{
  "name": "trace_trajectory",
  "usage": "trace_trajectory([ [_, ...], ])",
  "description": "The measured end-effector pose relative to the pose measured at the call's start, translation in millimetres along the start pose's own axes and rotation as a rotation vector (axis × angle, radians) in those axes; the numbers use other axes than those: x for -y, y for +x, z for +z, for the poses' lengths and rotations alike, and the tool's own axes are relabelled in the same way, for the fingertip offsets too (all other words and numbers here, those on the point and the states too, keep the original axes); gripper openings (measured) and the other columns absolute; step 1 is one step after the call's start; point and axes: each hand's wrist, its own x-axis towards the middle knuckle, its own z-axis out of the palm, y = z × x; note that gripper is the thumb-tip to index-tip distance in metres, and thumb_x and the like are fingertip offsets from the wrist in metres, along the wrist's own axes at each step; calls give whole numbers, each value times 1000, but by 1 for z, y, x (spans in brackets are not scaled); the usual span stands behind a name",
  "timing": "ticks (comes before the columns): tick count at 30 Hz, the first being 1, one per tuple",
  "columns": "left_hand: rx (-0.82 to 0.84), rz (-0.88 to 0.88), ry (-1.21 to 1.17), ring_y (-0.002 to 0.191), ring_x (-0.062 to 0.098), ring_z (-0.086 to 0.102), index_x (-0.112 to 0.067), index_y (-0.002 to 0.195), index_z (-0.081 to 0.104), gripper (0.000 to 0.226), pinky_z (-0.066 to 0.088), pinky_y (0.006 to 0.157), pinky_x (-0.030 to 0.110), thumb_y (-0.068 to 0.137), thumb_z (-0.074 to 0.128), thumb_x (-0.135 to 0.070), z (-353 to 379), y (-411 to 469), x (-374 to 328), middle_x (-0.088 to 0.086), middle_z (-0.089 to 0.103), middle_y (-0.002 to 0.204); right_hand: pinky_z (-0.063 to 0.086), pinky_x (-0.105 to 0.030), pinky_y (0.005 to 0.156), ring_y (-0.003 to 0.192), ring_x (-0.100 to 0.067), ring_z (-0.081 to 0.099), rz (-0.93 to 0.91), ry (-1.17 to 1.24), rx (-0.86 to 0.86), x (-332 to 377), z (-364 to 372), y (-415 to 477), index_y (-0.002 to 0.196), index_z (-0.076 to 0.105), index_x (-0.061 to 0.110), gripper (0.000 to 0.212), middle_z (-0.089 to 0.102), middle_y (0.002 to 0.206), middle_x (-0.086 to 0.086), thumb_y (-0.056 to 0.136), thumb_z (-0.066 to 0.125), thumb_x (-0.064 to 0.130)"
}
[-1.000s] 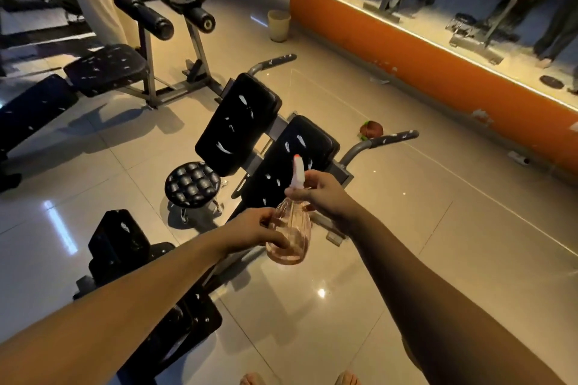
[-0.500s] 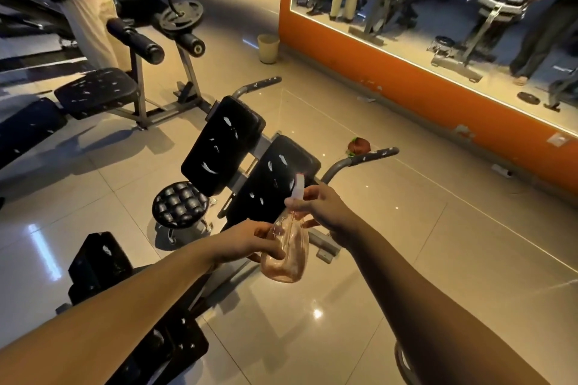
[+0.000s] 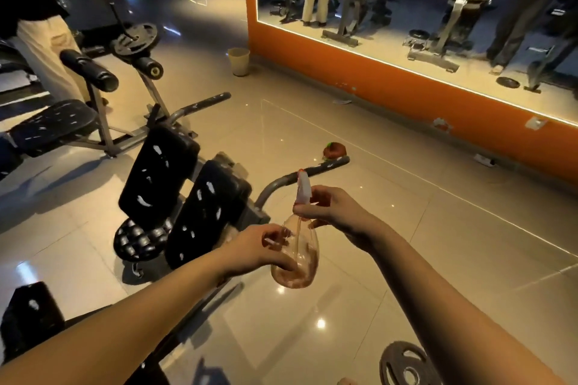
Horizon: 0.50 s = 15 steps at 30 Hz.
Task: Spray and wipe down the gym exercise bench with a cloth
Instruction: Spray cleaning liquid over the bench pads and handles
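Observation:
A clear pinkish spray bottle [image 3: 297,259] with a white nozzle is held in front of me, above the floor. My left hand [image 3: 261,248] grips its round body from the left. My right hand [image 3: 331,209] grips its neck just below the nozzle. To the left stands the exercise bench: two black worn pads [image 3: 158,178] [image 3: 206,212], tilted side by side, and grey handles [image 3: 300,178] sticking out. A round black cushion [image 3: 137,239] sits low at the pads' foot. A reddish bundle, perhaps the cloth [image 3: 334,151], lies on the floor beyond the right handle.
Another black bench with roller pads [image 3: 87,70] stands at the far left, a person [image 3: 37,40] behind it. A weight plate [image 3: 406,364] lies on the floor at the bottom right. An orange wall with a mirror [image 3: 406,94] runs along the right; a bin [image 3: 239,61] stands at its far end.
The view has tilted up and to the right, so the bench sits further left in frame. Both hands keep the same hold on the bottle, now to the right of the pads.

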Motion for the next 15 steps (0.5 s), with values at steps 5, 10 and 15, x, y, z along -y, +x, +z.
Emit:
trace_trajectory([
  [5, -104, 50, 129, 102, 11, 68, -30, 125, 63, 77, 58, 94, 35, 60, 91, -58, 49, 92, -84, -9, 70, 114, 60, -36, 92, 106, -20, 69, -80, 74, -60, 3, -130, -12, 125, 65, 19, 47, 71, 116, -5, 88, 69, 48],
  [10, -200, 176, 214, 96, 8, 63, -33, 125, 60, 80, 54, 80, 24, 57, 94, -57, 99, 175, -166, -14, 65, 110, 60, -29, 80, 103, -25, 71, -83, 116, -268, -3, -246, -24, 123, 65, 16, 38, 71, 115, -9, 98, 60, 44],
  [15, -206, 299, 247, 96, 5, 63, -34, 127, 59, 80, 57, 79, 27, 58, 90, -62, 135, 247, -224, -17, 64, 109, 62, -29, 74, 89, -21, 76, -115, 164, -481, -9, -331, -32, 111, 66, 14, 21, 75, 100, -7, 100, 63, 31],
])
